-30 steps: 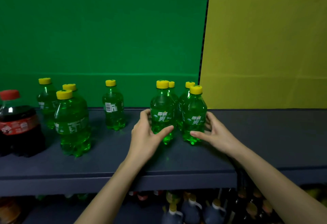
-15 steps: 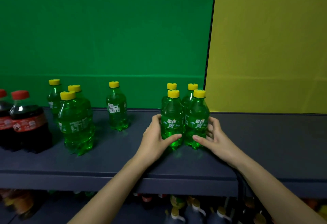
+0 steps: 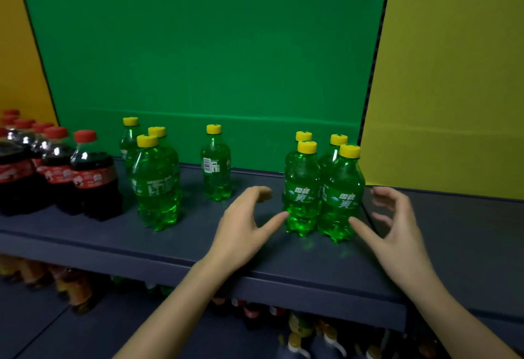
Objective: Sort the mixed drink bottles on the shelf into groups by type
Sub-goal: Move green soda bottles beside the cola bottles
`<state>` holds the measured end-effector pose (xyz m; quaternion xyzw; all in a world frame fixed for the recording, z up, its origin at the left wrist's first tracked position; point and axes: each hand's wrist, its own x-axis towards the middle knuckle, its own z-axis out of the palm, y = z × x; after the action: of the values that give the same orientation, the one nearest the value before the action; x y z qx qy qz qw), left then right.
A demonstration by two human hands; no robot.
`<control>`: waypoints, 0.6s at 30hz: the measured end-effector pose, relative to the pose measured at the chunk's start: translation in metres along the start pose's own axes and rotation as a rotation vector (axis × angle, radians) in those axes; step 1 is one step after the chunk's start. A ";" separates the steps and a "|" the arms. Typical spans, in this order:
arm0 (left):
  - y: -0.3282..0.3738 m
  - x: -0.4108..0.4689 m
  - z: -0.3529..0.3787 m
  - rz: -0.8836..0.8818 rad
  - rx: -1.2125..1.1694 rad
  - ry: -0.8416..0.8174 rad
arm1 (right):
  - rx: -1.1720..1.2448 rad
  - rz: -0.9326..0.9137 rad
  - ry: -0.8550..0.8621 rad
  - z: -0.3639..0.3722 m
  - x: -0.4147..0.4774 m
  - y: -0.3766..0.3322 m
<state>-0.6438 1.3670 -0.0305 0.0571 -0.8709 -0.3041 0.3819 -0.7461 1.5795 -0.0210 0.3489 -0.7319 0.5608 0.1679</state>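
Several green soda bottles with yellow caps stand in a tight cluster on the dark shelf, near the seam of the green and yellow panels. My left hand hovers open just left of the cluster, its thumb tip close to the front left bottle. My right hand is open just right of it, fingers spread, holding nothing. A single green bottle stands alone to the left. Three more green bottles group further left. Cola bottles with red caps crowd the far left.
A green panel backs the shelf, with yellow panels on both sides. Bare shelf surface lies to the right of my right hand. Below the shelf, a lower level holds assorted bottles, dimly lit.
Both hands have let go of the front two green bottles and drawn slightly outward and back. The view has shifted left, bringing more cola bottles into sight.
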 end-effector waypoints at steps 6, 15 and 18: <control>-0.029 -0.034 -0.079 0.076 0.160 0.407 | 0.111 -0.138 -0.139 0.030 -0.011 -0.041; -0.091 -0.026 -0.137 -0.239 0.033 0.436 | 0.198 0.061 -0.369 0.144 0.025 -0.069; -0.106 -0.017 -0.145 -0.304 -0.137 0.238 | 0.180 0.176 -0.307 0.187 0.053 -0.067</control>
<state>-0.5445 1.2169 -0.0262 0.1973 -0.7782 -0.4078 0.4349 -0.7094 1.3788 0.0011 0.3789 -0.7234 0.5765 -0.0272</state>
